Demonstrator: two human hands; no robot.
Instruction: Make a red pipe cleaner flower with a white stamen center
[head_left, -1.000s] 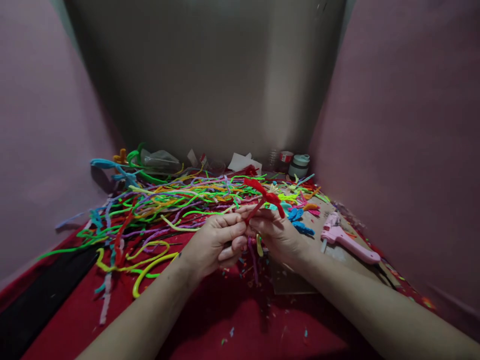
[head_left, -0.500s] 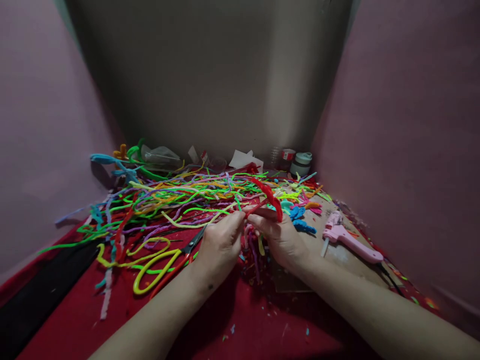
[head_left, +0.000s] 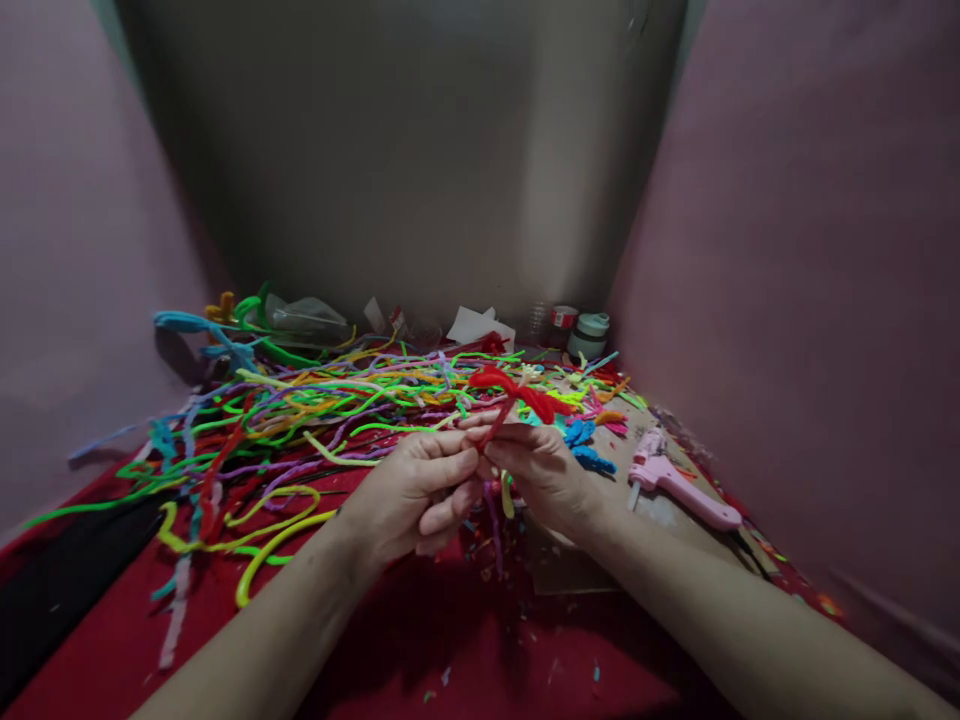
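Observation:
Between my two hands is a red pipe cleaner (head_left: 530, 398), bent into loops at its top with a stem running down into my fingertips. My left hand (head_left: 420, 487) pinches the stem's lower end between thumb and fingers. On the other side, my right hand (head_left: 544, 475) grips the same stem, its thumb close to the left thumb. The fingertips of both hands nearly meet, and the stem's very end is hidden there. Behind them spreads a heap of many-coloured pipe cleaners (head_left: 360, 385).
Scissors with a yellow handle (head_left: 251, 572) lie partly behind my left forearm. A pink glue gun (head_left: 686, 490) rests on a board (head_left: 577, 578) at the right, near blue bent pieces (head_left: 592, 458). A lidded jar (head_left: 589, 337) stands by the back wall.
The red loops have turned and now spread sideways above my hands. My left hand has rolled, showing more of its fingers. The view has shifted slightly to the right.

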